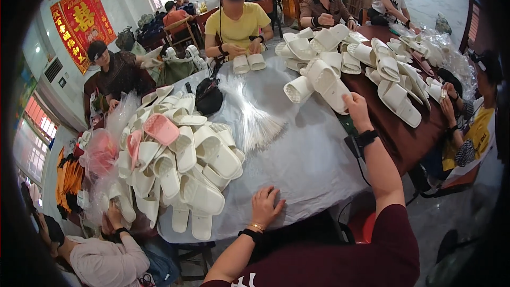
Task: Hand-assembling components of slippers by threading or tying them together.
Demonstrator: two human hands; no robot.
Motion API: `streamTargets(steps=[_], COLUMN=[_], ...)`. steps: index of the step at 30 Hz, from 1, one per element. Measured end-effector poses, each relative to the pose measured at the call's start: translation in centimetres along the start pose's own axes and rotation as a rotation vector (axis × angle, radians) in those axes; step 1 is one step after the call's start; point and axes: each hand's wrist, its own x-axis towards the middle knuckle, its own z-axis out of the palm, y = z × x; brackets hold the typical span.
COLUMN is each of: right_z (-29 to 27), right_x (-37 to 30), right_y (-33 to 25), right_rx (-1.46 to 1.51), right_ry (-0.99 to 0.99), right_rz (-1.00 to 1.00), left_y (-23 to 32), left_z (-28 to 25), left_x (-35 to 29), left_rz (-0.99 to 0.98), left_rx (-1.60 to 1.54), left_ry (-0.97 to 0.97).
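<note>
My right hand (358, 111) reaches to the far right of the pale covered table (297, 167) and is closed on the near end of a cream-white slipper (330, 86). That slipper lies against a heap of similar white slippers (383, 59). Near the front edge my left hand (268, 206) lies on the table cover with its fingers stretched out, holding nothing. To its left rises a large pile of white slippers (197, 191), with a pink slipper (161, 129) on top. A fanned bundle of thin clear strips (259, 127) lies in the middle.
A black pouch (209, 95) stands beyond the pile. Across the table a person in yellow (239, 24) handles a pair of slippers (248, 64). Other people sit around both sides. Clear plastic bags (449, 53) heap on the dark-red table (393, 141) at right.
</note>
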Motion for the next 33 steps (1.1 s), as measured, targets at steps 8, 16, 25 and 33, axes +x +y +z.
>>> streamTargets(steps=[8,16,25,33], right_z=[-4.1,-2.5,-1.3,1.4], right_x=[-9.3,-16.6,-20.0,-25.3], right_y=[-7.0,-5.6,-4.3,-3.3], right_rx=[0.106,0.299,0.17,0.105], right_ry=[-0.23,-0.439,-0.35,-0.65], right_rz=[0.07,0.307,0.339,0.415], left_y=[-0.4,2.1,1.5,3.1], left_z=[-1.3,-2.9,-3.8,-4.1], left_x=[2.4,4.7,3.7,4.1], left_rz=[-0.41,-0.659,-0.817,-0.636], left_rx=[-0.829,-1.738,-1.674,-1.78], left_ry=[-0.017,-0.133,0.107,-0.14])
